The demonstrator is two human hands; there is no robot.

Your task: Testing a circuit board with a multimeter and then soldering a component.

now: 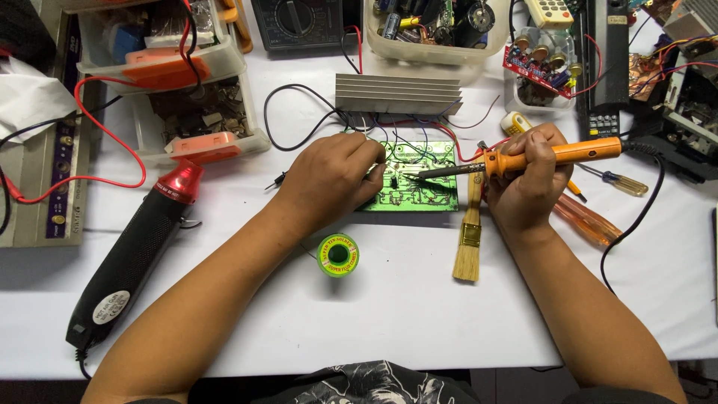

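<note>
White counter [419,299] carries a green circuit board [413,179] between both hands: right hand [527,176] grips an orange soldering iron [538,158], left hand [333,176] pinches solder wire [372,170].

R hand [523,176] grips orange-handled soldering iron [553,155], metal tip down on green rectangular circuit board [419,187] at table centre. L hand [333,176] rests on board's left edge, fingers curled w/ thin solder wire. Ribbed grey aluminium heatsink [396,93] just behind board, wired to it. Green solder spool [338,255] in front; wooden-handled brush [470,232] beside R wrist. Red-and-black heat gun [142,247] lies far left on white table [419,314].
</note>
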